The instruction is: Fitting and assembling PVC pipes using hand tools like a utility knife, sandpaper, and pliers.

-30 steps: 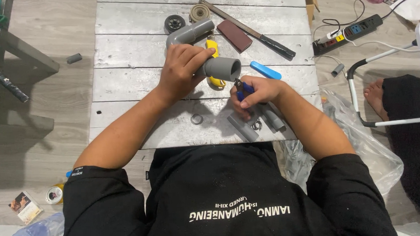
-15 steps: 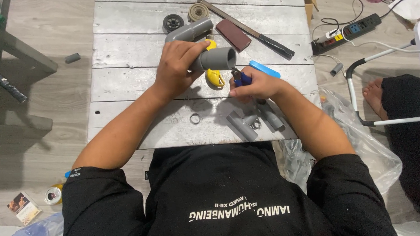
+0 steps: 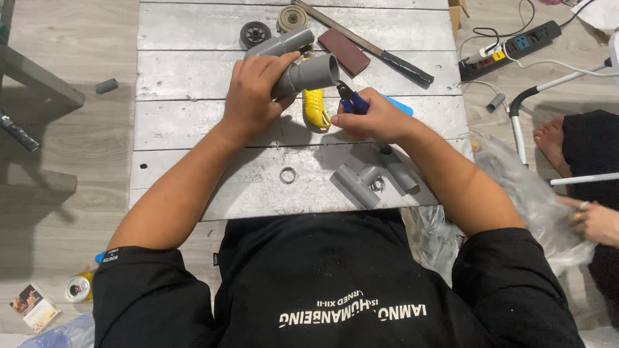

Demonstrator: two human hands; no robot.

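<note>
My left hand [image 3: 254, 93] grips a grey plastic pipe fitting [image 3: 312, 74], its open end turned to the right. My right hand [image 3: 377, 119] holds blue-handled pliers [image 3: 351, 101], whose dark jaws point at the fitting's mouth. A yellow-handled tool [image 3: 313, 108] lies on the white plank table [image 3: 182, 124] just under the fitting. In front of my right hand lie a grey tee fitting [image 3: 357, 184], a short grey pipe piece [image 3: 400, 175] and a small ring [image 3: 288, 174].
At the table's far edge are a second grey pipe [image 3: 279, 43], two round wheels [image 3: 255, 34], a brown block [image 3: 343, 51] and a long dark-handled file [image 3: 373, 46]. A power strip [image 3: 519, 43] lies on the floor at right. Another person's foot [image 3: 552, 142] and hand [image 3: 600, 220] are at right.
My left hand has lifted the grey fitting up and away from me. My right hand has followed with the pliers toward the fitting's mouth. A person's hand has appeared at the right edge.
</note>
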